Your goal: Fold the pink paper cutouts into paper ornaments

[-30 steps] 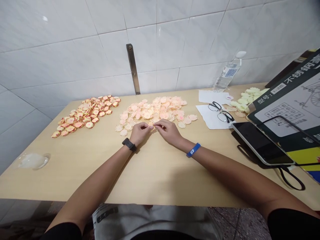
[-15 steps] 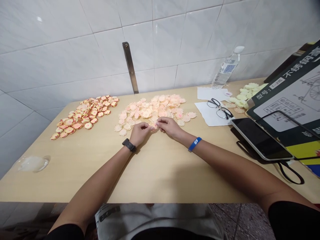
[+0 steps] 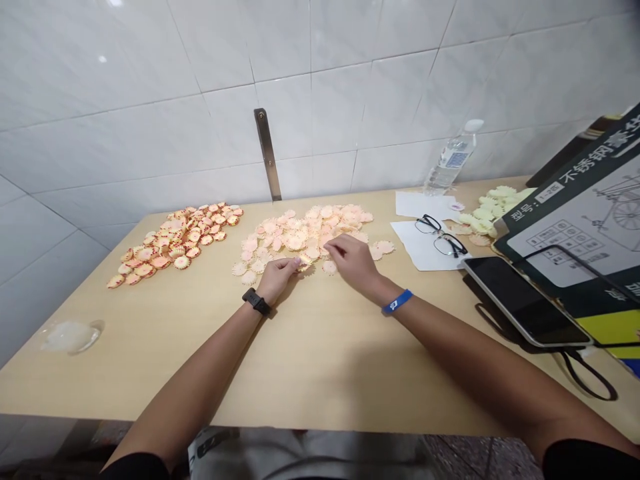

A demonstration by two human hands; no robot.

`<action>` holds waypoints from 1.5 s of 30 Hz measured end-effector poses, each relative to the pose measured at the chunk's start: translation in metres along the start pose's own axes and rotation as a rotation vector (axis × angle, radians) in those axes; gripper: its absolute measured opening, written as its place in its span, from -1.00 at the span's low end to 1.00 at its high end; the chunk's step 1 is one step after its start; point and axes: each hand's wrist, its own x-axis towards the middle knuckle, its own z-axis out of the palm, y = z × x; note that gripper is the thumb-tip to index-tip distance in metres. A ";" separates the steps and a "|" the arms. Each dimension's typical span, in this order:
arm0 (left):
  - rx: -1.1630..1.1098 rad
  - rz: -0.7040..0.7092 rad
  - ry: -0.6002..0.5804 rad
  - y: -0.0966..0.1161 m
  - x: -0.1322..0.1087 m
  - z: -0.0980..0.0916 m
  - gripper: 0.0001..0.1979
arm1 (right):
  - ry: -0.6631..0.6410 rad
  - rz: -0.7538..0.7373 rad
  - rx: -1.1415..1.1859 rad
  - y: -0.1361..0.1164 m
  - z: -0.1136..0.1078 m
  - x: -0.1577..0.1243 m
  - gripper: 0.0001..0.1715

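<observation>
A heap of pale pink scalloped paper flowers (image 3: 305,235) lies at the middle of the wooden table (image 3: 310,347). My left hand (image 3: 278,276), with a black watch on the wrist, is closed at the heap's near edge and pinches a small pink flower piece (image 3: 303,261). My right hand (image 3: 353,259), with a blue wristband, reaches into the heap with its fingers curled and pinched together on a flower; what exactly it grips is too small to name. The two hands are a little apart.
A heap of red-and-orange flowers (image 3: 173,243) lies to the left. Pale yellow flowers (image 3: 487,208), glasses (image 3: 440,234) on white paper, a water bottle (image 3: 450,160), a tablet (image 3: 525,303), a printed box (image 3: 580,220) sit right. A clear plastic lump (image 3: 67,335) rests far left.
My hands were joined on one piece at the heap's near edge. My right hand has come away and moved up and right into the pink heap; my left hand stays put.
</observation>
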 end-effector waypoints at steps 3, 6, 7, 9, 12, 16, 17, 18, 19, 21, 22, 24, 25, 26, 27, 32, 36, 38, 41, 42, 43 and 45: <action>0.023 0.042 -0.033 0.002 -0.001 0.001 -0.56 | -0.135 -0.018 0.056 -0.010 0.012 -0.011 -0.83; 0.091 0.069 -0.054 0.007 -0.004 0.003 -0.56 | -0.180 0.005 0.078 -0.015 0.018 -0.015 -0.83; 0.112 0.073 -0.055 0.009 -0.005 0.003 -0.59 | -0.171 0.008 0.084 -0.016 0.018 -0.015 -0.84; 0.141 0.069 -0.053 0.011 -0.006 0.005 -0.66 | -0.161 0.023 0.098 -0.018 0.018 -0.015 -0.87; 0.149 0.029 -0.042 0.012 -0.006 0.006 -0.72 | -0.126 0.128 0.150 -0.020 0.016 -0.014 -0.80; 0.083 -0.022 -0.033 0.012 -0.005 0.005 -0.72 | 0.058 0.308 0.246 -0.022 0.017 -0.010 -0.80; 0.069 -0.028 -0.038 0.011 -0.005 0.005 -0.71 | 0.080 0.315 0.251 -0.021 0.017 -0.008 -0.81; 0.061 -0.035 -0.040 0.011 -0.004 0.004 -0.71 | 0.096 0.313 0.250 -0.020 0.015 -0.006 -0.81; 0.058 -0.043 -0.035 0.011 -0.004 0.004 -0.70 | 0.120 0.313 0.247 -0.017 0.012 -0.002 -0.81; 0.059 -0.062 -0.018 0.010 -0.004 0.003 -0.70 | 0.176 0.333 0.226 -0.008 0.001 0.006 -0.81; 0.057 -0.067 -0.009 0.009 -0.004 0.003 -0.71 | 0.220 0.353 0.200 -0.002 -0.007 0.011 -0.81; 0.046 -0.058 -0.003 0.008 -0.004 0.003 -0.72 | 0.162 0.327 0.051 0.011 -0.022 0.018 -0.82; 0.037 -0.045 -0.007 0.008 -0.004 0.003 -0.73 | 0.134 0.277 -0.055 0.017 -0.027 0.020 -0.83; 0.030 -0.027 -0.011 0.008 -0.004 0.003 -0.74 | 0.111 0.224 -0.157 0.022 -0.031 0.021 -0.84; 0.025 -0.007 -0.011 0.008 -0.005 0.003 -0.75 | 0.081 0.167 -0.234 0.026 -0.032 0.020 -0.86; -0.033 0.035 -0.014 0.013 -0.008 0.005 -0.54 | 0.028 0.018 -0.285 0.025 -0.016 0.005 -0.77; 0.034 0.017 -0.036 0.018 -0.010 0.007 -0.71 | -0.020 0.001 -0.147 0.007 -0.004 -0.003 -0.79; 0.088 0.006 -0.045 0.017 -0.010 0.007 -0.68 | -0.089 0.032 -0.057 -0.003 0.000 -0.005 -0.80; 0.081 -0.023 -0.058 0.014 -0.008 0.007 -0.58 | -0.169 0.075 0.031 -0.017 0.004 -0.008 -0.80; 0.056 -0.040 -0.067 0.013 -0.008 0.007 -0.57 | -0.175 0.091 0.047 -0.020 0.005 -0.008 -0.81; 0.024 -0.056 -0.079 0.012 -0.008 0.007 -0.56 | -0.180 0.107 0.061 -0.024 0.006 -0.009 -0.81; -0.048 -0.072 -0.116 0.011 -0.008 0.008 -0.53 | -0.192 0.136 0.082 -0.029 0.008 -0.008 -0.81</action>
